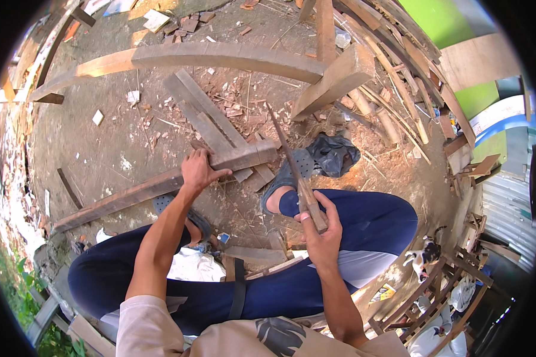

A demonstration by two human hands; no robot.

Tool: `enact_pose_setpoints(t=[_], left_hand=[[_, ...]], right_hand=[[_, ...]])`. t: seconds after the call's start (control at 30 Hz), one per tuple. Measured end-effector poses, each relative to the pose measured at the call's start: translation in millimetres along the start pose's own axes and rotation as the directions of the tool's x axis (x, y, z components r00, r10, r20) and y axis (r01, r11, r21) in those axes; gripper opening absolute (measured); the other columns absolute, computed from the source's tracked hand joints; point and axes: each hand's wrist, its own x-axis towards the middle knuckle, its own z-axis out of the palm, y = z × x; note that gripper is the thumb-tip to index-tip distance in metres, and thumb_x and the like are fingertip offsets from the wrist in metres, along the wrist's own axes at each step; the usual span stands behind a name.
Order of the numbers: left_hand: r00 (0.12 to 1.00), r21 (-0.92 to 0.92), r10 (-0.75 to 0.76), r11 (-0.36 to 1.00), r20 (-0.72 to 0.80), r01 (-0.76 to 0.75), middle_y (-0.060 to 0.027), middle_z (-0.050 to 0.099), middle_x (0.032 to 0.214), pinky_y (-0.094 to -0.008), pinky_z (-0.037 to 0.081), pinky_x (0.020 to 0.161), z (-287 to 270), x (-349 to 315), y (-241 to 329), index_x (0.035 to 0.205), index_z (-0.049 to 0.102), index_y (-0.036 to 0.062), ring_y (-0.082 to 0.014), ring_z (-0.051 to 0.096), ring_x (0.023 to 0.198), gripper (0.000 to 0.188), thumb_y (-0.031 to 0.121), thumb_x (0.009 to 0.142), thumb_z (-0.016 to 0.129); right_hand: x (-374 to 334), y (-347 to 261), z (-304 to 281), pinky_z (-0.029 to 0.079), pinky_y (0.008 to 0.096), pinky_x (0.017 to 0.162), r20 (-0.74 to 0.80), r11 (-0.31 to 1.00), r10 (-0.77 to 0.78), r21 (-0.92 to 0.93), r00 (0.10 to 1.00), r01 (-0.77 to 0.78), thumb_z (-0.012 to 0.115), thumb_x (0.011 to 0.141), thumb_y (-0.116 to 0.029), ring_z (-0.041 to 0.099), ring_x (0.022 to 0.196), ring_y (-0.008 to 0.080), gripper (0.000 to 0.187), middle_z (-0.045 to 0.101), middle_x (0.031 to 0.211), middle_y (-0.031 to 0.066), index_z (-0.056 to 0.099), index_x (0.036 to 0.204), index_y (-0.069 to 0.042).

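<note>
My left hand (199, 169) grips a long squared wooden beam (125, 199), fingers over its far edge and thumb stretched along it to the right. This beam slants from the lower left up to the right, its right end lying over short grey planks (211, 128) on the ground. In my right hand (321, 229) is a long tool with a wooden handle (308, 199) and a thin, dark, tapering blade (281, 138). The blade points away from me, seen nearly edge-on, so its exact kind is unclear. Its tip is apart from the beam.
A wooden frame bar (220, 55) crosses beyond, joined to a thick post (336, 80). A black plastic bag (333, 154) lies beside my right clog (286, 175). Wood scraps litter the dirt. Stacked timber (393, 59) stands at the right, a cat (423, 256) at the lower right.
</note>
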Motion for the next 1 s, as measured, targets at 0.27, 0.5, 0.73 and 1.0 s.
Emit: enact_pose_setpoints(t=[0.27,0.5,0.73,1.0], left_hand=[[0.965,0.097,0.094,0.993,-0.246,-0.072,-0.0103,0.059,0.097,-0.0419,0.042,0.087,36.4,-24.4,1.2,0.106,0.059,0.0052,-0.0285,0.059,0.098,0.085,0.074,0.061,0.082],[0.992,0.033,0.036,0.999,0.123,-0.041,-0.0133,0.066,0.109,-0.0459,0.048,0.096,10.2,-5.2,-6.9,0.110,0.061,0.0017,-0.0290,0.062,0.113,0.090,0.080,0.068,0.074],[0.991,0.007,-0.006,1.000,-0.135,0.007,-0.0192,0.063,0.126,-0.0482,0.043,0.108,-26.8,24.9,-25.9,0.130,0.057,0.0002,-0.0319,0.058,0.124,0.102,0.081,0.070,0.073],[0.991,0.238,-0.048,0.971,0.126,0.017,-0.0172,0.060,0.120,-0.0511,0.047,0.102,18.1,18.7,-28.5,0.130,0.047,0.0058,-0.0373,0.059,0.118,0.089,0.047,0.065,0.091]], right_hand=[[1.5,-15.6,5.9,0.046,0.0203,0.053,0.027,0.989,0.133,0.062,0.991,-0.135,0.065,0.096,-0.006,0.059,0.063,0.0047,0.045,0.074,0.092,0.0110,0.053,0.139,0.000],[3.3,-12.8,7.9,0.046,0.0201,0.053,-0.003,0.992,0.106,0.070,0.994,-0.106,0.064,0.096,-0.005,0.057,0.061,0.0043,0.046,0.074,0.091,0.0108,0.053,0.140,0.000],[3.4,-3.0,3.6,0.044,0.0213,0.054,-0.003,0.993,0.097,0.067,0.995,-0.097,0.066,0.095,-0.005,0.054,0.061,0.0029,0.050,0.072,0.091,0.0061,0.052,0.143,-0.005],[5.2,3.5,4.9,0.051,0.0245,0.069,-0.012,0.998,0.052,-0.025,0.999,-0.052,0.068,0.094,-0.005,0.062,0.077,0.0079,0.048,0.071,0.101,0.0080,0.055,0.140,-0.002]])
